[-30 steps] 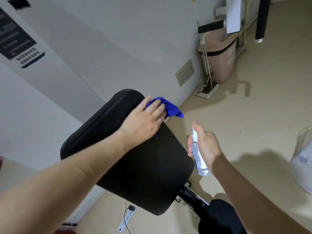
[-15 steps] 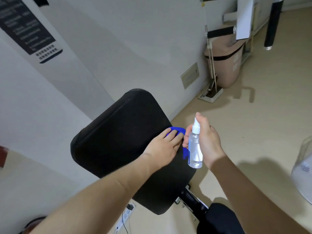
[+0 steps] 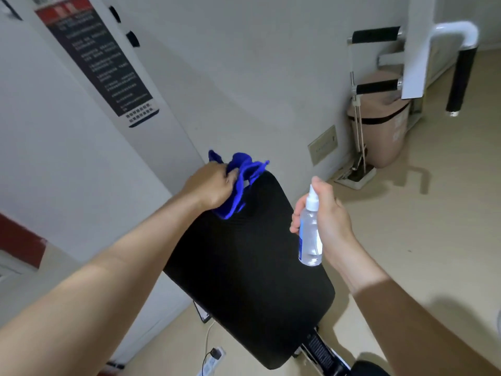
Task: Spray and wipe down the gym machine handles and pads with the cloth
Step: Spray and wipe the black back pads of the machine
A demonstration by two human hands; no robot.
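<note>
Two hands, both occupied. Left hand (image 3: 214,185) has its fingers curled round a bunched blue cloth (image 3: 240,180), with the wad pressed on the far left corner of the black pad (image 3: 252,280) and loose folds sticking up past the far edge. Right hand (image 3: 329,223) is wrapped round a clear spray bottle (image 3: 309,240), held upright in the air just over the pad's right edge and not touching it, as far as I can tell. A fingertip sits on top of the white pump head (image 3: 312,198); which way the nozzle points I cannot tell. Bottle looks mostly full of clear liquid. Pad is tilted, carried on a post (image 3: 320,351) at its near edge, close to the wall (image 3: 244,77). Judgement: the cloth is light, soft and limp with no shape of its own, so it is best taken as a wad in the whole fist so a broad face meets the cover; a corner pinch would let it flop and drag. The bottle is light, stiff thin plastic, likely slick if mist lands on it; grip round mid-body with one finger free for the pump. The pad is probably firm foam under a textured cover and fixed to the machine, so it takes pressure without a steadying hand. Black grip handles (image 3: 375,35) are well apart beyond the pad's far edge, by a pink bin (image 3: 385,126), with no hand near them; likely yet to be wiped.
</note>
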